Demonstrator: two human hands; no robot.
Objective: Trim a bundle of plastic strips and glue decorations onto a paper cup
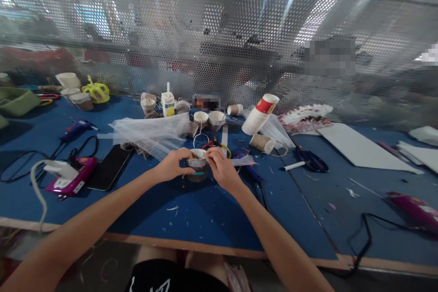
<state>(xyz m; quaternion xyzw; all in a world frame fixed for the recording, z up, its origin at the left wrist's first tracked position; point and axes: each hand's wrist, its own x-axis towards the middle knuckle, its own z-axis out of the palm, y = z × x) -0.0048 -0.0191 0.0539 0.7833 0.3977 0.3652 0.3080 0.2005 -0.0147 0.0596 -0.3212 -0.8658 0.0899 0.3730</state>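
A small cup (197, 163) with a pale rim and a dark, wrapped-looking side is between my hands over the blue table. My left hand (175, 164) grips its left side, thumb low and fingers at the rim. At the right side of the rim, my right hand (221, 167) has its fingertips pinched together; a small whitish bit shows there, too small to name. A bundle of thin white strips (244, 160) extends to the right behind my right hand. Just beyond the cup stand two more small cups, a left one (201, 118) and a right one (216, 119).
Translucent white strips (147, 130) spread left of centre, near a drink carton (168, 104). A black phone (111, 167), a magenta power strip (77, 175) and a blue glue gun (77, 130) lie left. Stacked paper cups (256, 121), scissors (313, 159) and white board (362, 146) are right.
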